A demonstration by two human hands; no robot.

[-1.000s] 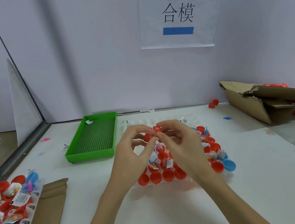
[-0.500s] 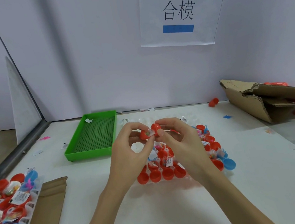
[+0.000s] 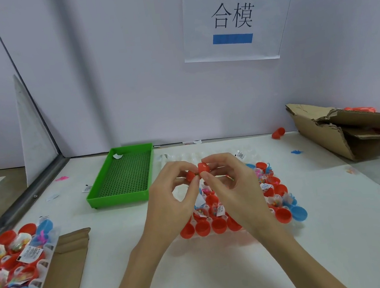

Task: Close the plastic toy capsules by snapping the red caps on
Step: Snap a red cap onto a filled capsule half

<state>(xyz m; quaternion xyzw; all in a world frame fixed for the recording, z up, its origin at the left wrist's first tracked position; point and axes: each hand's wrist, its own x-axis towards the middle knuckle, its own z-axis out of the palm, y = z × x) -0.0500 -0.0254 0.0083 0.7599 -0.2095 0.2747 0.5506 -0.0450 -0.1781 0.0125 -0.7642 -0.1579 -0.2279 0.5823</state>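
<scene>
Soft, even light fills the room from overhead, bright with no harsh glare. Faint shadows pool on the white table (image 3: 223,271) under the forearms and the green tray (image 3: 123,176). The wide lens bends lines at the frame's left edge, and the cardboard box (image 3: 340,130) at right looks smeared and blurry.
</scene>
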